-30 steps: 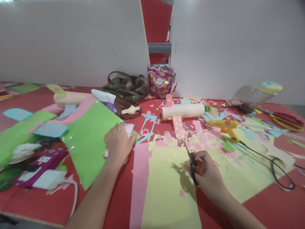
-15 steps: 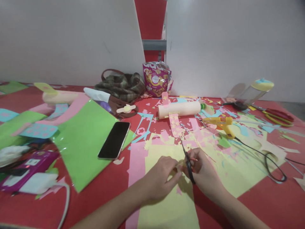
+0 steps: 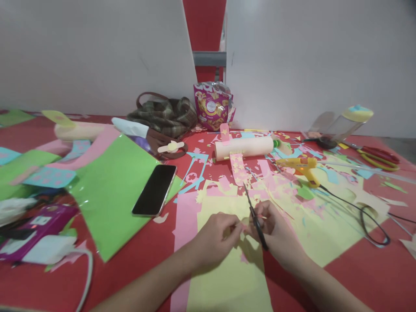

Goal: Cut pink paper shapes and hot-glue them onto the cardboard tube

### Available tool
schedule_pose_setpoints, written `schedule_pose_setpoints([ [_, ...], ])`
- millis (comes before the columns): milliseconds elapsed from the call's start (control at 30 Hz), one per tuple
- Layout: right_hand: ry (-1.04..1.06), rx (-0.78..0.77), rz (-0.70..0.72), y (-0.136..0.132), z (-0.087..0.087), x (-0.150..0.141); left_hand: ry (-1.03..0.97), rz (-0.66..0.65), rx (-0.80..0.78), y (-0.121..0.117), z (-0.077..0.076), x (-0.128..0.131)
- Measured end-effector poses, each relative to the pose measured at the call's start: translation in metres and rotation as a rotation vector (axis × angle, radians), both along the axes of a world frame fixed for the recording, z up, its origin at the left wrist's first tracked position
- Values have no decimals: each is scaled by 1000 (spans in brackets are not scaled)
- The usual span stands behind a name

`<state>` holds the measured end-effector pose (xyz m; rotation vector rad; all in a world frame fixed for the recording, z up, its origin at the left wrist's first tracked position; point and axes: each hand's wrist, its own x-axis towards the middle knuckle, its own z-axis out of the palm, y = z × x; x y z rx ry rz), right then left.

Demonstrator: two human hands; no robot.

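Observation:
My right hand (image 3: 276,236) is closed round a pair of dark-handled scissors (image 3: 256,223), blades pointing away toward the back of the table. Just left of it, my left hand (image 3: 219,234) is closed in a pinch with thumb and forefinger together; anything between them is too small to make out. The two hands' fingertips almost meet above a pale yellow paper sheet (image 3: 227,277). Beyond the scissor tips lies a pink paper strip with yellow stars (image 3: 238,168), against a cream paper tube (image 3: 245,148).
Left of my hands, a phone (image 3: 155,190) rests on green paper (image 3: 107,216). A yellow glue gun (image 3: 303,167) with a black cord lies right, among paper scraps. Behind are a snack bag (image 3: 212,106), a plaid bag (image 3: 165,115), a clear container (image 3: 347,125) and red-handled pliers (image 3: 378,157).
My fingertips have shifted slightly. A small yellowish bit seen between my hands before no longer shows clearly. The scissors stay in my right hand, and the view has moved a little.

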<state>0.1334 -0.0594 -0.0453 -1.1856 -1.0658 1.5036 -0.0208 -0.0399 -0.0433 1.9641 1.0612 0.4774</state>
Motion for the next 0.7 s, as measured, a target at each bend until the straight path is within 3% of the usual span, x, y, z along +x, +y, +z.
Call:
schedule_pose_setpoints([
  [200,96,19,22,0,1,2,-188,282,-89,14,11,-6],
  [300,140,36,77,-2,-2,1,-217,369,-13,27,24,-10],
  [533,234,38,259,-9,-5,1,-178,320,215,45,39,-3],
  [700,239,69,235,-11,-3,4,-116,223,245,44,37,4],
])
